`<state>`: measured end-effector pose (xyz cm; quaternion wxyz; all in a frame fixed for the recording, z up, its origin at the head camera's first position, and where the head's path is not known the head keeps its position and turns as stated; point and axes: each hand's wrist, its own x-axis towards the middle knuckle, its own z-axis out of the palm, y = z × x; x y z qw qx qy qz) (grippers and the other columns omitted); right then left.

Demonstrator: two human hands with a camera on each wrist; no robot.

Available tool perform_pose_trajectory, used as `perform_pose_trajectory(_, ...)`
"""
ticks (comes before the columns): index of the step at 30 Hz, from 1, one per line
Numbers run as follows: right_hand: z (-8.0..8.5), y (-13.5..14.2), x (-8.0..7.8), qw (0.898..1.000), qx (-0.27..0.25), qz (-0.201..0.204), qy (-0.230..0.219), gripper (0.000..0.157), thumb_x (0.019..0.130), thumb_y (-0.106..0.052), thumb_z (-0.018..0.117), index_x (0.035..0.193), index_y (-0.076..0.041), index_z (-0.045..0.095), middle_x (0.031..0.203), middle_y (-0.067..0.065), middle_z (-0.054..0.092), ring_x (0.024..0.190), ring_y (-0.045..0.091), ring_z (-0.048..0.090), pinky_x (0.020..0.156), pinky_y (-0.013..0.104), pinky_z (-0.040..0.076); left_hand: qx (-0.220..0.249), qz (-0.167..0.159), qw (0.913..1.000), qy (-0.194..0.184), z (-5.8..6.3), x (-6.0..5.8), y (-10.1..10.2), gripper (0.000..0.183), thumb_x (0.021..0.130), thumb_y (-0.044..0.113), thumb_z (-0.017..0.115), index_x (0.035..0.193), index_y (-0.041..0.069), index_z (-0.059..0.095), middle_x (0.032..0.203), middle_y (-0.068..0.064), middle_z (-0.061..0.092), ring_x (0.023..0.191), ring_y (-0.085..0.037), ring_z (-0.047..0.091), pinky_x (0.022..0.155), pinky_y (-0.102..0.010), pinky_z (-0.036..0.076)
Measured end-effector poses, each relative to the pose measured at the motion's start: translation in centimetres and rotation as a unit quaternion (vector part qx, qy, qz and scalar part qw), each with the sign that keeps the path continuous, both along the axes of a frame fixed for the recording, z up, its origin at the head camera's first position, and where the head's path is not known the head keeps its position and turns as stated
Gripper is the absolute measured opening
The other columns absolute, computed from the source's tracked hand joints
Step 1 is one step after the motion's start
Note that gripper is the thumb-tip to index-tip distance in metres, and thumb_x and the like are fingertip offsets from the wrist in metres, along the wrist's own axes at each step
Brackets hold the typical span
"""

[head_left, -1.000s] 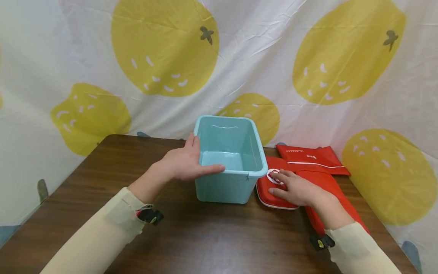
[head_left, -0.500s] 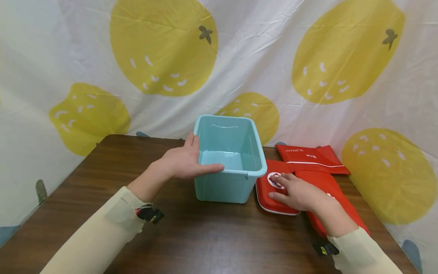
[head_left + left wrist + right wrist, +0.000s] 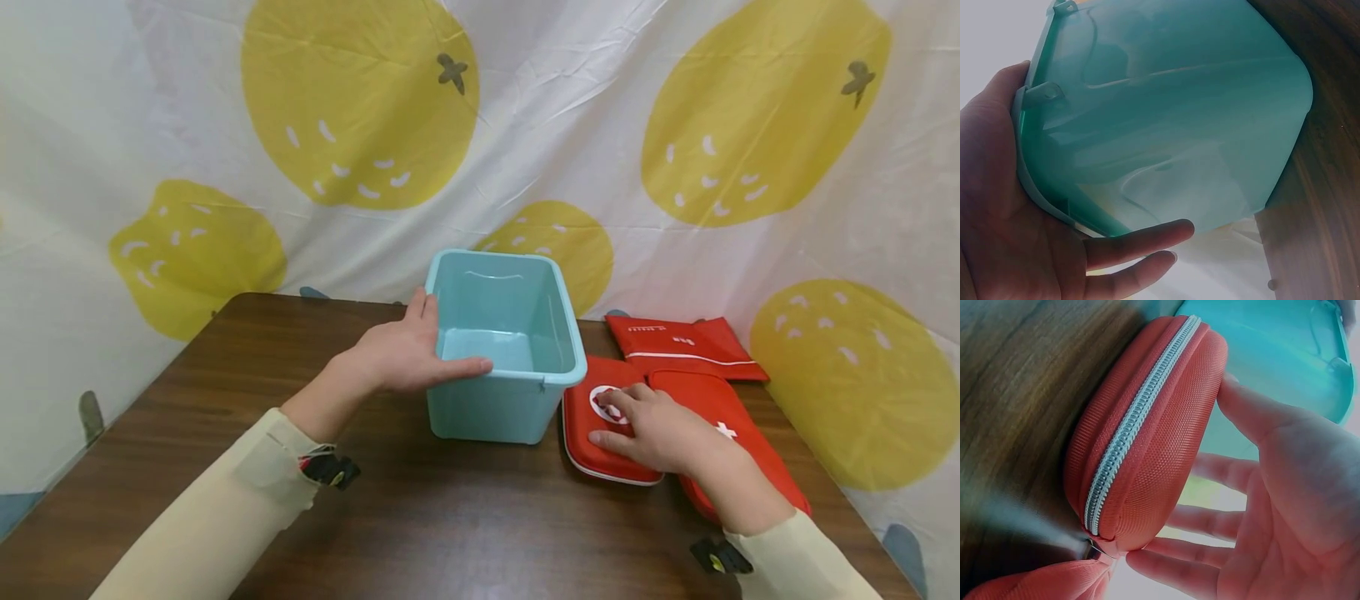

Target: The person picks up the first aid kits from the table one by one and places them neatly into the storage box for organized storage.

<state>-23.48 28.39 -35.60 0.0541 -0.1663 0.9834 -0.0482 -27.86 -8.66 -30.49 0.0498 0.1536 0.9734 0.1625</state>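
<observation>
Hands on a teal bin and a red zip case

Frame centre: left hand [image 3: 401, 357] grips the teal bin [image 3: 504, 346] at its rim; right hand [image 3: 654, 423], fingers spread flat, rests on the red zip case [image 3: 600, 442], lower right on the tabletop [image 3: 450, 517]

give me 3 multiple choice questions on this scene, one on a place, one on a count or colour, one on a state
1. Where does the red hard case lie?
A. inside the bin
B. on the table, right of the bin
C. left of the bin

2. How many red pouches and cases show?
A. one
B. three
C. five

3. What is in the teal bin?
A. nothing
B. a red pouch
C. water

Key: 1 B, the case sits on the table beside the bin under the right hand. 2 B, the case, the long pouch and the flat pouch. 3 A, its bare floor shows.
</observation>
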Motion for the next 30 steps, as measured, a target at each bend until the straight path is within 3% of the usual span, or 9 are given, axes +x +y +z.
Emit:
perform_pose_trajectory(9,0.1,-0.2,0.5,1.000,0.013,-0.011,-0.001,0.079,0.091,-0.065,0.080,0.151,-0.017,0.061,0.134,0.019,0.061,0.119,0.041,0.061,0.091,0.065,0.061,0.001,-0.002,1.0000,-0.001,0.0,0.0,-0.1,0.139,0.087,0.094,0.053,0.175,0.000,0.000,0.185,-0.018,-0.001,0.139,-0.042,0.062,0.105,-0.056,0.057)
perform_pose_trajectory(17,1.1,0.7,0.1,1.000,-0.001,-0.001,-0.017,0.084,0.089,-0.075,0.076,0.150,-0.018,0.063,0.135,0.017,0.061,0.114,0.034,0.062,0.089,0.057,0.061,-0.001,-0.006,1.0000,-0.001,0.1,-0.1,0.0,0.138,0.088,0.093,0.053,0.175,-0.001,0.000,0.185,-0.018,-0.001,0.141,-0.043,0.061,0.106,-0.056,0.057)
perform_pose_trajectory(21,2.2,1.9,-1.7,0.999,-0.029,-0.015,-0.022,0.079,0.097,-0.072,0.069,0.150,-0.013,0.064,0.140,0.021,0.063,0.115,0.036,0.067,0.096,0.060,0.059,-0.001,-0.005,1.0000,-0.008,0.3,0.0,0.2,0.139,0.088,0.094,0.052,0.175,0.000,-0.002,0.185,-0.017,-0.003,0.142,-0.042,0.060,0.108,-0.056,0.056)
perform_pose_trajectory(25,3.3,2.7,-4.2,0.998,-0.042,-0.045,-0.032,0.081,0.104,-0.063,0.063,0.156,-0.001,0.055,0.147,0.029,0.062,0.130,0.048,0.062,0.107,0.069,0.053,-0.002,-0.002,0.9999,-0.012,0.3,0.0,0.1,0.139,0.088,0.094,0.053,0.175,0.001,-0.002,0.185,-0.017,-0.004,0.145,-0.042,0.058,0.109,-0.056,0.056)
perform_pose_trajectory(30,3.7,2.6,-7.0,0.990,-0.039,-0.082,-0.108,0.092,0.106,-0.063,0.059,0.162,0.007,0.041,0.155,0.033,0.055,0.134,0.050,0.058,0.107,0.066,0.055,0.001,-0.001,0.9999,-0.010,0.2,0.1,0.0,0.139,0.088,0.094,0.053,0.175,0.001,-0.002,0.185,-0.017,-0.003,0.143,-0.042,0.060,0.108,-0.055,0.056)
